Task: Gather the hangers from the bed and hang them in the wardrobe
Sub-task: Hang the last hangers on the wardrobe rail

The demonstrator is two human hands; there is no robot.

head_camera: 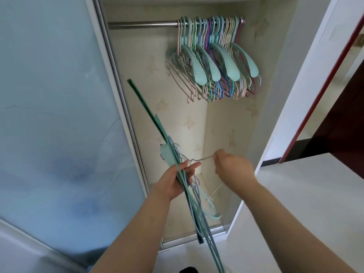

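Sliding door (49, 115): frosted blue-grey panel filling the 9 o'clock side, pushed aside from the opening.
Wardrobe (222, 134): open, centre of view, lined with pale patterned paper; its bottom track lies at 6 o'clock.
Wall (307, 99): white, at 3 o'clock beside the wardrobe, with a dark red-edged doorway (325, 107) past it.
Rail (141, 24): metal bar across the top at 12 o'clock, bare on its left part.
Hung hangers (214, 62): dense row of mint, blue, purple, pink and cream ones crowded at the rail's right end, toward 1 o'clock.
Bundle of hangers (189, 194): green, blue and mint ones held edge-on, slanting from 11 o'clock down to 6 o'clock, in front of the wardrobe's lower part.
Left hand (175, 184): grasping the bundle about its middle, thumb over the front, fingertips showing behind.
Right hand (232, 166): at 5 o'clock from centre, clenched round the end of a thin wire hanger (199, 159).
Wire hanger: its other end reaches left into the bundle.
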